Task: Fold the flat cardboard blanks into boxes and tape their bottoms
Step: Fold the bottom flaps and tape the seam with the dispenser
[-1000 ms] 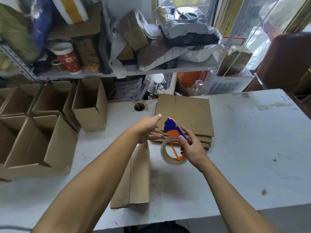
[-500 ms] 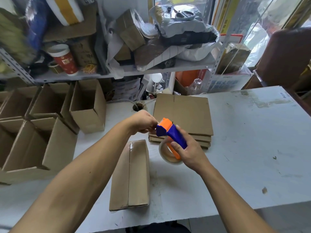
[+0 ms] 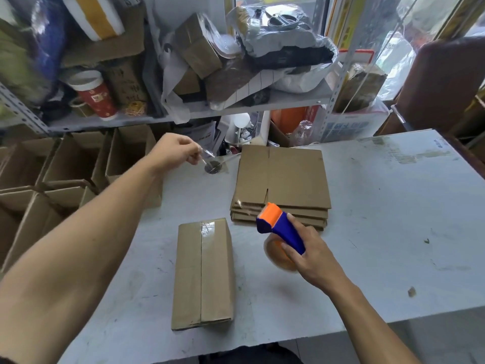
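Observation:
A folded cardboard box (image 3: pixel 203 274) lies bottom-up on the grey table (image 3: pixel 393 232), clear tape along its middle seam. My right hand (image 3: pixel 312 258) grips a blue and orange tape dispenser (image 3: pixel 279 227) with its roll, held just right of the box. Raised over the table's back, my left hand (image 3: pixel 175 152) pinches the free end of the clear tape (image 3: pixel 206 155). A strip stretching back to the dispenser is too faint to make out. A stack of flat cardboard blanks (image 3: pixel 282 182) lies behind the dispenser.
Several open folded boxes (image 3: pixel 68 185) stand at the left of the table. A round cable hole (image 3: pixel 213 167) is in the tabletop below my left hand. A cluttered metal shelf (image 3: pixel 183 114) runs along the back. A brown chair (image 3: pixel 441 82) stands at the far right.
My left hand has pulled away from the dispenser, up and to the back left, with the tape end. My right hand has moved the dispenser down and right, clear of the box.

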